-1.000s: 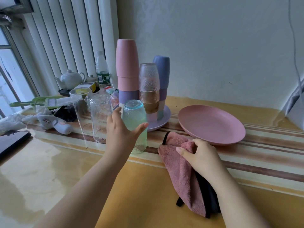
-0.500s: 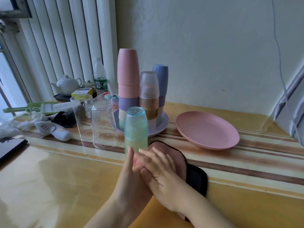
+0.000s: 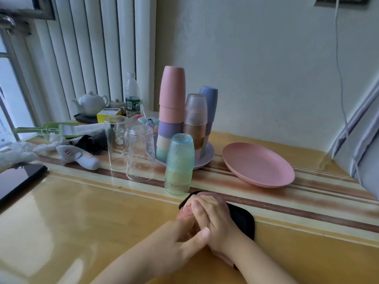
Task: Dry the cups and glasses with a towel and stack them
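Note:
My right hand [image 3: 215, 219] lies on top of a pink towel with a black back [image 3: 243, 220] on the yellow table. My left hand [image 3: 176, 240] meets it from the left, thumb across the right hand, its fingers tucked underneath. Just beyond the towel stands an upturned stack of teal and green dimpled glasses [image 3: 178, 165]. Two clear glasses [image 3: 140, 156] [image 3: 116, 141] stand upside down to its left. Behind, a lilac plate [image 3: 207, 160] carries a tall stack of pink and purple cups [image 3: 171, 107], a stack of brownish dimpled glasses [image 3: 195, 117] and blue cups [image 3: 209, 103].
A pink plate [image 3: 258, 165] lies to the right of the stacks. A dark phone [image 3: 18, 179], a white handheld device [image 3: 80, 157], a green slicer [image 3: 51, 129], a teapot [image 3: 92, 102] and a water bottle [image 3: 132, 95] crowd the left. Grey fabric [image 3: 361, 156] hangs at the right edge.
My left hand let go of the teal glass stack and came back to the towel. The towel was laid flat and both hands came together on it.

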### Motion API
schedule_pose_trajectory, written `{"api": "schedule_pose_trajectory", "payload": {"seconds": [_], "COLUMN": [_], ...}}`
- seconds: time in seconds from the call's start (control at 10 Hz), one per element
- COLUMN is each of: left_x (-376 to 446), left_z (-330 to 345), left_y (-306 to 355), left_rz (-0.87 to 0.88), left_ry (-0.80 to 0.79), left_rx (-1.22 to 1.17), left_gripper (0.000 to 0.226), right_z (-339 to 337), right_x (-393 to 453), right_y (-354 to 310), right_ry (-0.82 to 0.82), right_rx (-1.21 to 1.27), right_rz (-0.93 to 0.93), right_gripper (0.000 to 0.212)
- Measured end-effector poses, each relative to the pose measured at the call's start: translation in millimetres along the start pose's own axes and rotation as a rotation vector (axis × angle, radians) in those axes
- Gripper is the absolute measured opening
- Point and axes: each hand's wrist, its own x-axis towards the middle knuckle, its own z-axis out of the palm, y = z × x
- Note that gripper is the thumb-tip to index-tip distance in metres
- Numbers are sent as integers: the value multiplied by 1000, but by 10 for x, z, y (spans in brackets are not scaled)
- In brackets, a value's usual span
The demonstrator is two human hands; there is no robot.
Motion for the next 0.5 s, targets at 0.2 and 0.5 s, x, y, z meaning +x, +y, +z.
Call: {"api": "schedule_pose_trajectory", "payload": {"seconds": [0.2,0.5], "left_x": [-136,37], "left_z": [-531,-414], "left_y": [386,178], "left_rz": [32,29], "left_ry": [101,-1], "left_rx": [682,895], "left_gripper": [38,23], "right_z": [-22,-226], "right_x": [-109,-349], "right_y": [-131,-267], "right_ry": [-371,-270], "right_rx": [-225,-179], "right_rz": [-14,153], "right_gripper": [49,47]}}
